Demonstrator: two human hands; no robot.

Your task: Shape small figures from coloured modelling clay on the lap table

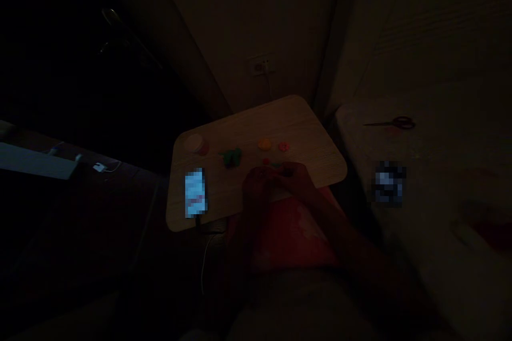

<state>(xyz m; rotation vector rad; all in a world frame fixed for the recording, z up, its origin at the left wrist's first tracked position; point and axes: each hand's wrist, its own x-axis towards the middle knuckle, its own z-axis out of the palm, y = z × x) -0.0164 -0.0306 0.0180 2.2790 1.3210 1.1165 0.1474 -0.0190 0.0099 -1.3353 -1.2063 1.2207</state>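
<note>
In dim light my left hand (256, 182) and my right hand (294, 175) meet over the near edge of a small wooden table (224, 192). Both have curled fingers drawn close together; what they pinch is too dark to make out. Just beyond the fingertips show a small red piece (266, 161) and a bit of green (276, 164). Farther back lie an orange-yellow lump (264, 144) and a round pinkish-red piece (284, 146). A larger dark green lump (232, 157) sits left of my hands.
A lit phone (196, 193) lies at the table's left, a cable running down from it. Behind it stands a tub with a pale lid (194, 142). Scissors (394, 123) rest on the pale surface at right. A wall socket (262, 66) holds a plug.
</note>
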